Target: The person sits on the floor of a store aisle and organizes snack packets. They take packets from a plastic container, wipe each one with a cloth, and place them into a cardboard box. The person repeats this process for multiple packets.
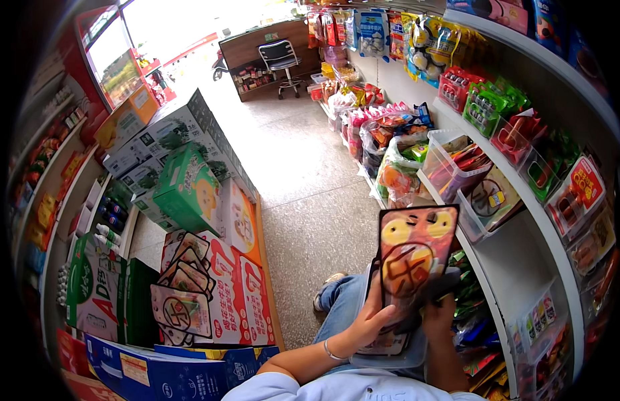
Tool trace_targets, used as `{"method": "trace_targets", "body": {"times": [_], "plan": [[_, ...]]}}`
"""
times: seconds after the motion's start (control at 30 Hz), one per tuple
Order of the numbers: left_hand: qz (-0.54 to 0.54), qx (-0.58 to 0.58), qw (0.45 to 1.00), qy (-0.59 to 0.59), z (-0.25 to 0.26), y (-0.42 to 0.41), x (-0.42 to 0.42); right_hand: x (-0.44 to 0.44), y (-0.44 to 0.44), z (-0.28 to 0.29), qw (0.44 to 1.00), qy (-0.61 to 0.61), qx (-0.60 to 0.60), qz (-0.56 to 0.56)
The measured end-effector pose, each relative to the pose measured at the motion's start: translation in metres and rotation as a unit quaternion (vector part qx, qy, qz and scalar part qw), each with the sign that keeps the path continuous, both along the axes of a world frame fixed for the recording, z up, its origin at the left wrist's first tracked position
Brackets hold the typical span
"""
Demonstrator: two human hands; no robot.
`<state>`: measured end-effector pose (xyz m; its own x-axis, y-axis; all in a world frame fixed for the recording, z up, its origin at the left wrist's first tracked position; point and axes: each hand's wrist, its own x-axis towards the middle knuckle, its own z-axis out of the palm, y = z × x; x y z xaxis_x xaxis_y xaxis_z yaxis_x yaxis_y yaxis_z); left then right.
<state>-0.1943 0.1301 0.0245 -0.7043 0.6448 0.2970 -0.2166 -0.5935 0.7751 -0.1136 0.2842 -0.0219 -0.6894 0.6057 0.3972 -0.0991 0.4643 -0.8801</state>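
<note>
In my left hand (pixel 372 316) is a flat black-edged snack packet (pixel 415 255) with a food picture and a round printed mark; it stands up in front of me. My right hand (pixel 438 316) is behind it, with a dark, blurred thing (pixel 440 285), perhaps a cloth, between hand and packet; what the fingers do is hidden. A clear plastic container (pixel 415 360) rests at my lap, with more packets partly in view under my hands. To the left, similar packets (pixel 182 311) lie overlapped on red and white cartons (pixel 227 295).
Shelves (pixel 495 316) of packaged snacks run close along my right, with clear bins (pixel 450 160) on them. Stacked drink cartons (pixel 189 185) and blue boxes (pixel 154 371) stand at left. Speckled floor (pixel 310 225) lies between. A wheeled chair (pixel 280 57) stands by a desk (pixel 245 47) farther off.
</note>
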Motion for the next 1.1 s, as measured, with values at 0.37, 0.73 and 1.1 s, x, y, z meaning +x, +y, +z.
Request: {"method": "trace_targets", "body": {"times": [0.37,0.73,1.1], "plan": [[-0.059,-0.027,0.998,0.005,-0.027,-0.007,-0.01,0.002,-0.031,0.039,0.942,-0.092,0.001,0.324],[-0.104,0.038,0.976,-0.188,-0.032,-0.002,0.007,-0.022,-0.022,0.054,0.972,0.115,-0.156,0.132],[0.067,-0.055,0.996,-0.033,-0.015,0.011,-0.006,0.019,-0.007,-0.01,0.897,0.088,-0.402,0.162]]}}
